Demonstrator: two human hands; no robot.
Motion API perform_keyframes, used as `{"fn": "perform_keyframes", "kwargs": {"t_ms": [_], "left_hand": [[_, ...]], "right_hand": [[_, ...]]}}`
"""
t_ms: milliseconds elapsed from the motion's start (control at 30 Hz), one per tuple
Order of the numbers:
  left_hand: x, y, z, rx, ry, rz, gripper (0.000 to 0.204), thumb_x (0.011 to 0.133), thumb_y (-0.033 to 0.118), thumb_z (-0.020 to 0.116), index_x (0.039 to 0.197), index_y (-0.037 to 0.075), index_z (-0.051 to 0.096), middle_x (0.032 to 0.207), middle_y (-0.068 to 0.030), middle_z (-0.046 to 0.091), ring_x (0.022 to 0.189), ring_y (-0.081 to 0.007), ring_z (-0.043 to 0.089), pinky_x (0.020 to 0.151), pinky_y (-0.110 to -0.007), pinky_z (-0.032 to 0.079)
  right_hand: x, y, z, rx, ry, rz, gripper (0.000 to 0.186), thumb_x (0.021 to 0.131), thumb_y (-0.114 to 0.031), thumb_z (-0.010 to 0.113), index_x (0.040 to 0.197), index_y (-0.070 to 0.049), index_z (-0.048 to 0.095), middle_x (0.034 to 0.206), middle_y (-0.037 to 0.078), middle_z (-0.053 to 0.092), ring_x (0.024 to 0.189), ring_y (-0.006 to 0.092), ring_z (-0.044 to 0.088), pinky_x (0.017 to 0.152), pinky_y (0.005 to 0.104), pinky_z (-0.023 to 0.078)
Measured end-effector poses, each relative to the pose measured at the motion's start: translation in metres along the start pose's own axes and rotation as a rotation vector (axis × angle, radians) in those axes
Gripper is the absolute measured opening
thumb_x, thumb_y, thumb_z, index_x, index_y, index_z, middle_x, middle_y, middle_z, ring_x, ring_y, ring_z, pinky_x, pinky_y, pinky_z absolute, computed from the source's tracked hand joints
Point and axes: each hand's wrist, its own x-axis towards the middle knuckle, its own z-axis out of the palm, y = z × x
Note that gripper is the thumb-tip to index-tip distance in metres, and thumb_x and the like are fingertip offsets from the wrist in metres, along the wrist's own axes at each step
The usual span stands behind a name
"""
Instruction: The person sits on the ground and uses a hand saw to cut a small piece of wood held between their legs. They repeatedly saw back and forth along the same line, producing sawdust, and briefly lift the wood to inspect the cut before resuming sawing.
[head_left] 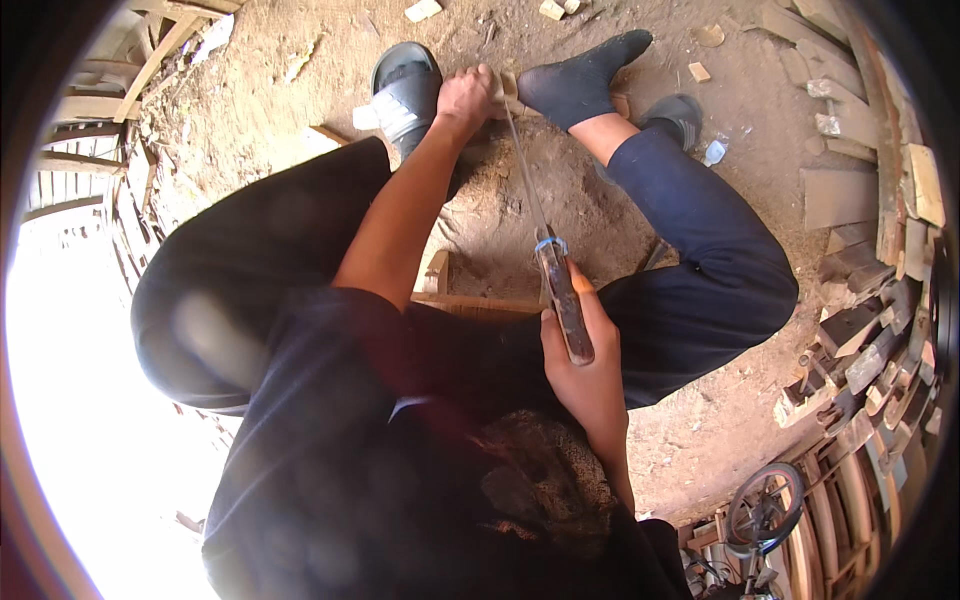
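Observation:
My left hand is closed on a small pale wooden block, beside my sandalled left foot and against my black-socked right foot. My right hand grips the worn dark handle of a saw, which has a blue band near the blade. The long thin blade runs forward from the handle, its far end at the block by my left fingers; whether it touches the wood is hard to tell.
A loose sandal lies behind my right ankle. Below my legs is a wooden piece. Wood scraps are scattered on the dirt floor. Stacked lumber lines the right side, with a bicycle wheel at the lower right.

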Motion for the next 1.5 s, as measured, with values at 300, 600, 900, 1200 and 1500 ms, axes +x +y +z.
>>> {"fn": "perform_keyframes", "kwargs": {"t_ms": [300,600,900,1200,1500], "left_hand": [[0.002,-0.014,0.011,0.041,0.011,0.009,0.075,0.064,0.053,0.084,0.108,0.002,0.052,0.106,-0.0157,0.068,0.105,-0.0301,0.065,0.087,-0.039,0.054],[-0.001,-0.009,-0.006,-0.020,-0.096,-0.035,0.079,0.063,0.057,0.084,0.110,0.002,0.054,0.111,-0.0158,0.067,0.107,-0.0302,0.065,0.090,-0.039,0.053],[0.003,-0.005,-0.013,-0.048,-0.194,0.002,0.077,0.068,0.055,0.082,0.116,0.003,0.052,0.113,-0.0175,0.067,0.108,-0.0321,0.066,0.091,-0.040,0.053],[0.008,-0.011,-0.023,-0.046,-0.227,0.021,0.055,0.074,0.034,0.080,0.111,0.005,0.051,0.108,-0.0198,0.068,0.105,-0.0357,0.066,0.090,-0.044,0.053],[0.016,-0.020,-0.002,-0.012,-0.199,0.069,0.072,0.069,0.048,0.085,0.115,0.001,0.056,0.108,-0.0210,0.069,0.105,-0.0344,0.067,0.089,-0.043,0.055]], "right_hand": [[-0.001,0.015,0.001,0.059,0.022,-0.105,0.055,0.090,0.000,0.057,0.143,0.000,0.042,0.109,0.026,0.066,0.098,0.0357,0.070,0.082,0.0339,0.052],[-0.020,0.009,-0.006,0.000,0.001,-0.030,0.052,0.091,-0.001,0.054,0.142,0.001,0.043,0.113,0.026,0.065,0.105,0.0323,0.069,0.086,0.0334,0.052],[-0.034,0.024,-0.008,0.036,0.047,-0.093,0.054,0.091,-0.001,0.056,0.144,-0.002,0.043,0.115,0.025,0.065,0.108,0.0288,0.068,0.090,0.0337,0.050],[-0.046,0.022,-0.008,0.064,0.083,-0.102,0.053,0.091,-0.006,0.059,0.141,0.000,0.045,0.096,0.025,0.067,0.091,0.0330,0.071,0.075,0.0337,0.051],[-0.042,0.026,-0.017,0.088,0.076,-0.079,0.053,0.090,-0.003,0.060,0.141,-0.001,0.046,0.096,0.022,0.068,0.084,0.0276,0.071,0.074,0.0332,0.052]]}}
